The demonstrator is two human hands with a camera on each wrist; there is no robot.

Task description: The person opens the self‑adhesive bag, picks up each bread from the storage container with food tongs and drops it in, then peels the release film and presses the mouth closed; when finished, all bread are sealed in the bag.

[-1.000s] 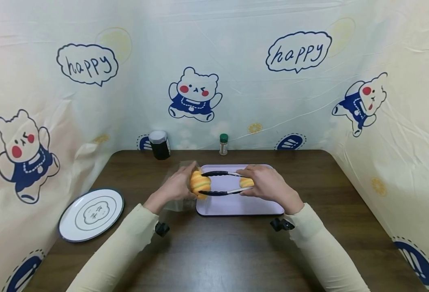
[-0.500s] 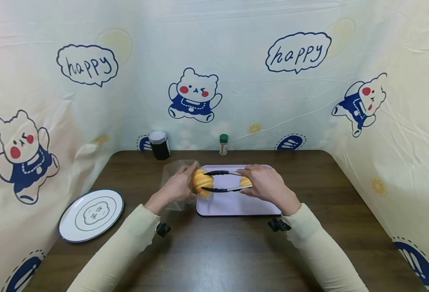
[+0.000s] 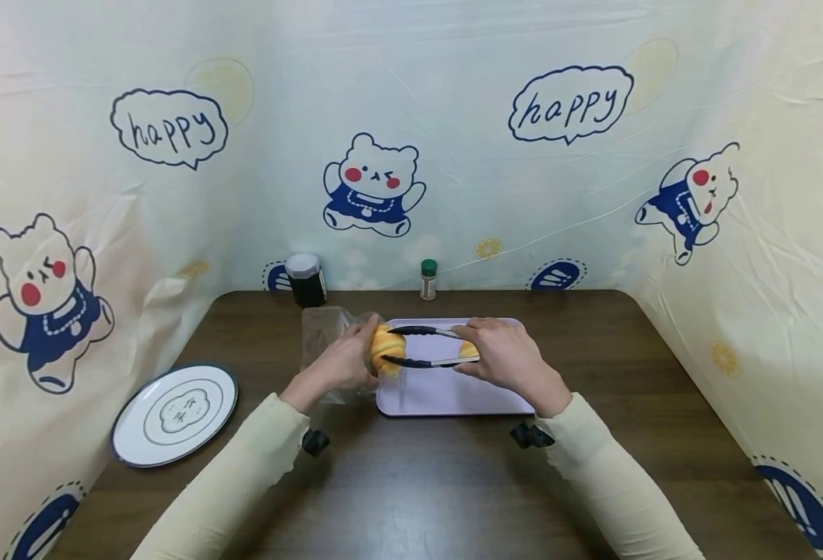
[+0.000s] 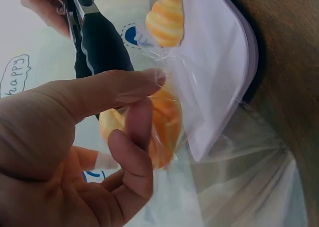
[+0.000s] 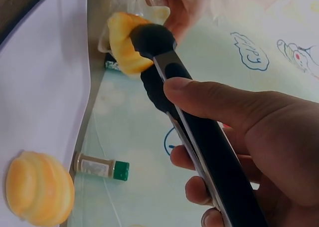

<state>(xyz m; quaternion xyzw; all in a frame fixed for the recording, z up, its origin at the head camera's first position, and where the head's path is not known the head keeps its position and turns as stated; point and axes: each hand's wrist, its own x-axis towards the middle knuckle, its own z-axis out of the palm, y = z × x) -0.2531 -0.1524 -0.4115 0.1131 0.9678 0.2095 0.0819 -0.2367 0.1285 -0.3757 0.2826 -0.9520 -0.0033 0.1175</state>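
Observation:
My left hand (image 3: 343, 362) pinches the rim of a clear plastic bag (image 4: 244, 172) between thumb and fingers, at the left end of a lilac tray (image 3: 453, 398). A striped yellow-orange bread roll (image 5: 124, 45) is at the bag's mouth, partly behind the film in the left wrist view. My right hand (image 3: 506, 358) grips a pair of tongs (image 5: 212, 147) with black tips and metal arms. The tips clasp the roll from both sides. A second bread roll (image 5: 40, 189) lies on the tray, partly hidden by my right hand in the head view.
A white plate (image 3: 173, 416) with a dark rim is at the table's left edge. At the back stand a dark jar (image 3: 306, 281) with a grey lid and a small green-capped bottle (image 3: 429, 280). Patterned cloth surrounds the brown table (image 3: 411, 482) on three sides.
My right hand and the tongs have shifted slightly left. The roll has moved a little right from its first place, and more of the bag shows to the left of my left hand.

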